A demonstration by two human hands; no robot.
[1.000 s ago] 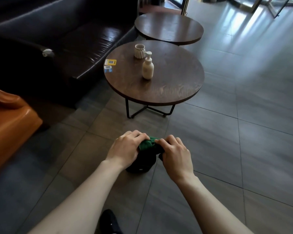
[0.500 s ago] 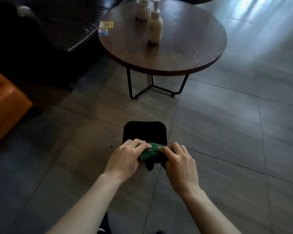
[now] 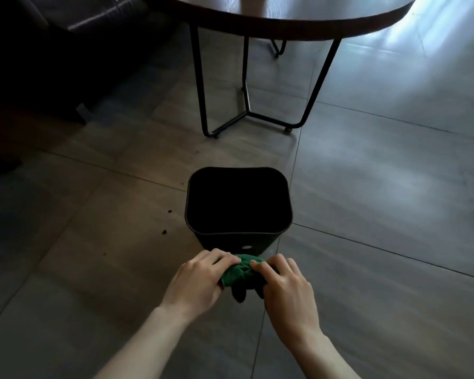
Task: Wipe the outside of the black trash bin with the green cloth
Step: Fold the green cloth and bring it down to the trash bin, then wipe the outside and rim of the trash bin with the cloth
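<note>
Green cloth point(image 3: 241, 272) is sitting bunched between both hands at lower centre of the frame, part of it hanging down dark between them. Left hand point(image 3: 200, 277) is gripping its left end with curled fingers, and right hand point(image 3: 283, 283) is gripping its right end the same way. Just above the hands, the black trash bin point(image 3: 238, 239) is standing upright on the grey tiled floor point(image 3: 367, 242) at mid-frame, its open top facing the camera; whether the cloth is touching its near wall is unclear. Small dark crumbs point(image 3: 164, 230) are lying on the tiles left of the bin. Farther up, a round wooden table point(image 3: 312, 21) is standing on black metal legs, and a dark sofa point(image 3: 66, 36) is filling the upper left.
</note>
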